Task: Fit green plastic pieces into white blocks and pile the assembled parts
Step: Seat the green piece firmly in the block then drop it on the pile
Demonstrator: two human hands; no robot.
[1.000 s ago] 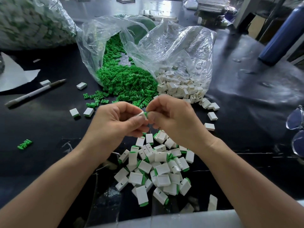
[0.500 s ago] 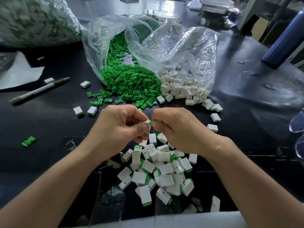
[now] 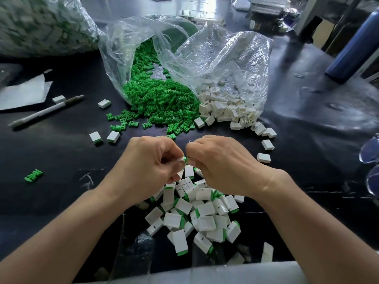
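both hands have dropped lower over the last second and now sit right over the top edge of the pile of assembled parts point(image 3: 201, 214) in the lower centre, fingertips almost touching. left hand point(image 3: 147, 167) grip is pinching a white block point(image 3: 181, 158) between thumb and curled fingers, and only its corner shows. right hand point(image 3: 221, 165) grip is pinching a green piece point(image 3: 185, 160) against it, with just a sliver of green visible between the fingertips. block and piece stayed together at the fingertips the whole second, so this reads as the piece being pushed home, near seated, not released yet. next is likely a drop onto the pile just below. supply looks unchanged: loose green pieces point(image 3: 164, 99) spill from the clear bag at upper centre, empty white blocks point(image 3: 227, 107) just right of them on the black worktop point(image 3: 61, 160).
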